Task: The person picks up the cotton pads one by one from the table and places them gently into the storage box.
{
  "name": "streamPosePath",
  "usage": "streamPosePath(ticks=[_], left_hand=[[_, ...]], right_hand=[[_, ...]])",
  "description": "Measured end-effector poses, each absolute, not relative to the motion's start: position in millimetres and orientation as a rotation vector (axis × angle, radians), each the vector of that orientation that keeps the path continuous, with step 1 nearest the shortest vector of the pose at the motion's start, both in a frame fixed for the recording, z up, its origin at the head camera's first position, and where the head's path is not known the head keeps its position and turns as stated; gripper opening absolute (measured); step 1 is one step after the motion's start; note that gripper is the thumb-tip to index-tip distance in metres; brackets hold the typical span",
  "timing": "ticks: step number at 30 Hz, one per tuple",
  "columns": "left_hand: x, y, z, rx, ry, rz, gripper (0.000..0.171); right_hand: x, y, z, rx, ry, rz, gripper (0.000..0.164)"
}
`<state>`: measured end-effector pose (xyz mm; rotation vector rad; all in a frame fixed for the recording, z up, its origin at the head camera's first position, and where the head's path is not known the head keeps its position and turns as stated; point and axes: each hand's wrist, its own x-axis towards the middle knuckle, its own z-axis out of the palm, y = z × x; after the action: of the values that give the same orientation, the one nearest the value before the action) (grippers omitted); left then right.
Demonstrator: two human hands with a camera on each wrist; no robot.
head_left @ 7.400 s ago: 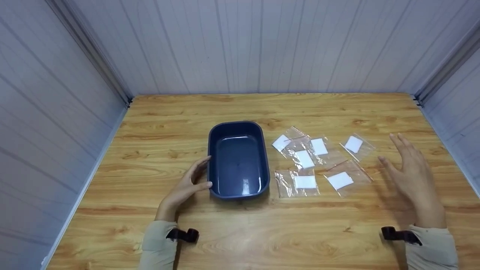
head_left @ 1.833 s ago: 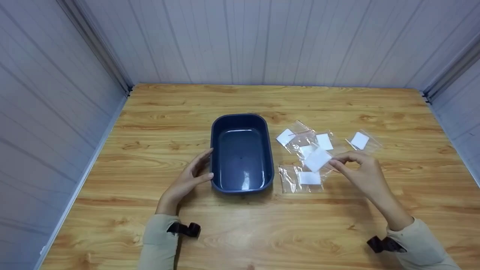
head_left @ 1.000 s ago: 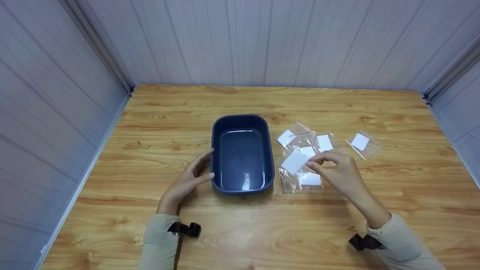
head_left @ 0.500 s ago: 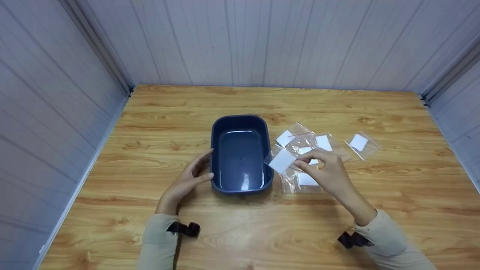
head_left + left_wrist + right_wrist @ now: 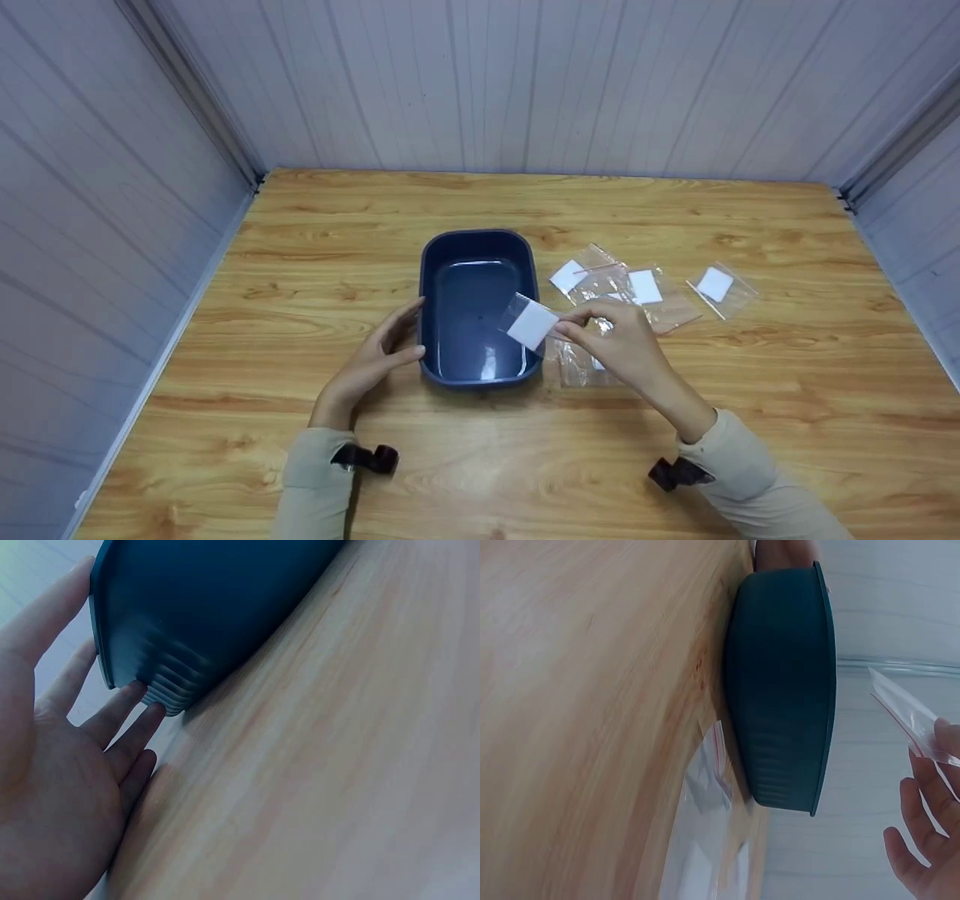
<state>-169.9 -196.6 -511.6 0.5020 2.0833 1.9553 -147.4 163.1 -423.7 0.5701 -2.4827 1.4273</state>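
A dark blue plastic basin (image 5: pixel 461 319) stands on the table. My left hand (image 5: pixel 369 364) rests against its left side; in the left wrist view the fingers (image 5: pixel 124 709) are extended, touching the rim and outer wall. Between thumb and forefinger my right hand (image 5: pixel 626 349) pinches one edge of a small clear zip bag (image 5: pixel 532 327) with a white rectangular piece inside. The bag hangs over the basin's right rim, tilted. In the right wrist view the bag's red seal line shows, level above the basin (image 5: pixel 784 690), with the other fingers spread loosely.
Several similar zip bags lie right of the basin, some overlapping, among them one bag (image 5: pixel 645 287) behind the right hand and a separate bag (image 5: pixel 715 285) further right. The right hand partly covers others. Pale panel walls (image 5: pixel 487 90) surround the wooden table (image 5: pixel 480 457).
My right hand came from the right, picked up a zip bag from the pile's right side and carried it left to over the basin's rim. The left hand stays on the basin.
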Motion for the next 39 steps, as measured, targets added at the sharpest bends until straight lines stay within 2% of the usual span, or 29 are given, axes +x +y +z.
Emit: streamPosePath(ticks=[12, 39], left_hand=[[-170.3, -197.0, -511.5, 0.51, 2.063, 1.964, 0.068], [-169.3, -196.4, -511.6, 0.471, 2.081, 1.955, 0.068]], right_hand=[[-153.6, 141.0, -431.1, 0.601, -2.493, 1.501, 0.009], [-165.8, 116.0, -443.6, 0.615, -2.534, 1.54, 0.008]])
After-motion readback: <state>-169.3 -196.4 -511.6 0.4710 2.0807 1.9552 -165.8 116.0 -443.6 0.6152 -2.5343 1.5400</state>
